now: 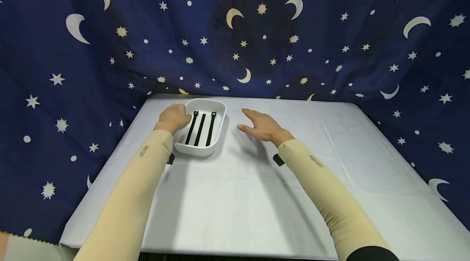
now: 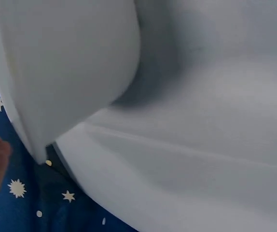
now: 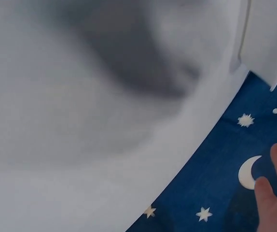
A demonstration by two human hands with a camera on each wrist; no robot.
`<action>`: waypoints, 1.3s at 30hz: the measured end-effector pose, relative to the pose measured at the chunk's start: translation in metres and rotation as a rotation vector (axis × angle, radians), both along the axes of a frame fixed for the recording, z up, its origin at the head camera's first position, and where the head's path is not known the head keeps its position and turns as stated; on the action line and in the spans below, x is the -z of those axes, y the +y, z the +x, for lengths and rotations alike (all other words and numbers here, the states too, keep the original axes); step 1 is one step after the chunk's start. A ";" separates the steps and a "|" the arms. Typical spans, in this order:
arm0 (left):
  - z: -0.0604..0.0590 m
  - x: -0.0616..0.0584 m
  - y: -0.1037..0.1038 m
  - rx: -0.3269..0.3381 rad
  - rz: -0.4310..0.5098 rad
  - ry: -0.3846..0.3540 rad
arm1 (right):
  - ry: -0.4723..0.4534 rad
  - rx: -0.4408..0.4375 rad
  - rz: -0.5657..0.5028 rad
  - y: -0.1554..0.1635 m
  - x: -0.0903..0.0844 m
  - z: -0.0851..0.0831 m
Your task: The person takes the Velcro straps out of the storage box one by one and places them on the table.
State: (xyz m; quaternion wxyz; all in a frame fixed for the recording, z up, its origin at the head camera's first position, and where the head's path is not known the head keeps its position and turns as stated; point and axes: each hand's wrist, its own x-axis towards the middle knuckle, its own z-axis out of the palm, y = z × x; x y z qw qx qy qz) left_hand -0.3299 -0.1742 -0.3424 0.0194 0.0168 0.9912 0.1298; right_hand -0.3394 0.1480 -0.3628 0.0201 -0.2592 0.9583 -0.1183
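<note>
A white rectangular plastic tray [image 1: 196, 150] with rounded corners stands toward the back left of the table. Three narrow black straps lie side by side in it: a left strap [image 1: 191, 128], a middle strap [image 1: 200, 129] and a right strap [image 1: 211, 129]. The left and right ones have a small buckle-like head at the far end. My left hand [image 1: 174, 117] grips the tray's left wall, thumb over the rim. In the left wrist view the tray's side [image 2: 76, 63] fills the upper left. Right of the tray, my right hand [image 1: 261, 125] hovers over the table, fingers spread, holding nothing.
A white cloth covers the table [image 1: 227, 212]. Behind and beside it hangs a dark blue curtain [image 1: 257, 28] with moons and stars. Both forearms wear beige sleeves, and a dark wrist device [image 1: 278, 159] shows under the right one.
</note>
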 end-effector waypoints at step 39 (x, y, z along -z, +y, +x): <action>0.009 0.017 -0.013 -0.106 0.074 -0.064 | -0.031 -0.080 -0.038 -0.127 0.003 -0.001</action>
